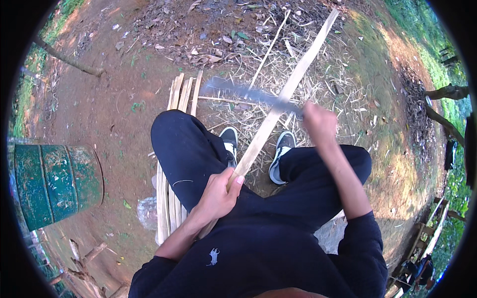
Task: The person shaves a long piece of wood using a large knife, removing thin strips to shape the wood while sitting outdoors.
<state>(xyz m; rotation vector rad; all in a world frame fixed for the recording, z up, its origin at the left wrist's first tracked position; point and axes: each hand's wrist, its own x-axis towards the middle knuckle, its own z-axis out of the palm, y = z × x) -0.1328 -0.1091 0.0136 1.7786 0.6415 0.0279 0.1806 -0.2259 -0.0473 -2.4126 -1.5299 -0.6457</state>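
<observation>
My left hand (220,193) is closed around the near end of a long pale wooden strip (259,138). The strip slants up and away to the right, between my knees and past my shoes. In my right hand (320,124) is the handle of a machete (241,92), mostly covered by my fingers. Its long grey blade points left and crosses the strip about midway, blurred by motion. Whether the edge touches the wood I cannot tell. Thin curled shavings (310,89) litter the ground beneath the blade and strip.
Several cut strips (164,198) lie in a bundle beside my left leg, near a clear plastic item (147,212). A green metal drum (57,181) lies farther left. Thin trunks (72,60) rise at both sides. A narrow sliver (269,53) rests ahead among dry leaves.
</observation>
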